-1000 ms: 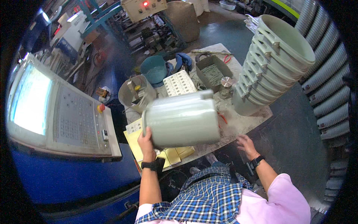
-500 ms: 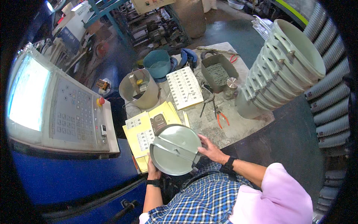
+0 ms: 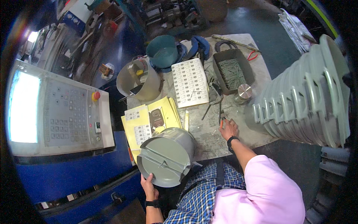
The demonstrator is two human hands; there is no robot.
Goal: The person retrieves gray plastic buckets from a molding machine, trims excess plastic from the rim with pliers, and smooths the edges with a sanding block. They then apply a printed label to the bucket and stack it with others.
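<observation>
A grey-green plastic bucket [image 3: 162, 158] lies tilted in front of me, its ridged round end facing up toward me. My left hand [image 3: 148, 183] grips its near left rim, thumb on the face and the other fingers hidden beneath. On the worktable to the right, my right hand [image 3: 228, 129] is closed about the handles of orange-handled pliers [image 3: 222, 122]. Most of the pliers is hidden by the fingers. Under the bucket's far side are yellow sheets [image 3: 167, 108] and a sheet of small labels [image 3: 142, 133].
A tall leaning stack of matching buckets [image 3: 298, 106] stands at right. Farther back are a bin of thin grey-green pieces [image 3: 232, 72], a metal cylinder [image 3: 244, 92], a white label pad [image 3: 190, 83], a translucent tub [image 3: 138, 80] and a teal tub [image 3: 162, 51]. A control panel [image 3: 67, 115] flanks the left.
My right hand has left the bucket's rim and moved out to the pliers on the table. The bucket has tilted, so its side wall shows, while my left hand keeps hold of it.
</observation>
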